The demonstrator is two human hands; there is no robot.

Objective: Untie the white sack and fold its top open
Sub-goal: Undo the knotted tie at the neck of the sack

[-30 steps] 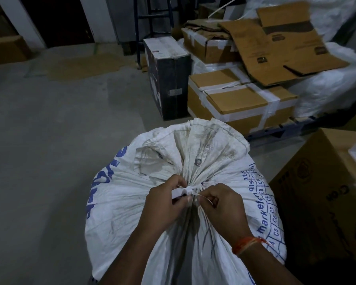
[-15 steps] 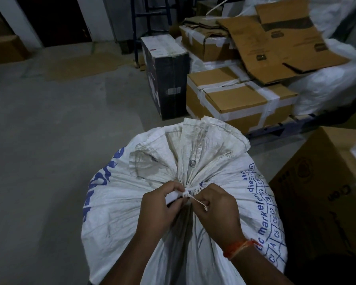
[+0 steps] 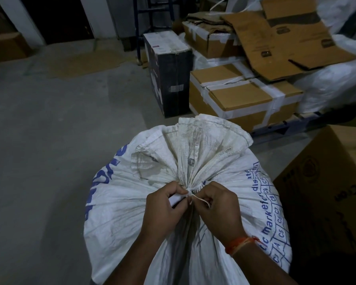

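Head view: one white sack [image 3: 132, 202] stands on the floor just below the camera, its neck gathered and bound by one string [image 3: 200, 200]. Both hands meet at that knot — left hand [image 3: 164, 210] pinches a white tab just left of it, right hand [image 3: 218, 210] pinches the loose string end trailing right. Ruffled top fans away beyond the knot. Knot not yet loose, I judge. Several taped cartons [image 3: 243, 99] sit beyond the sack.
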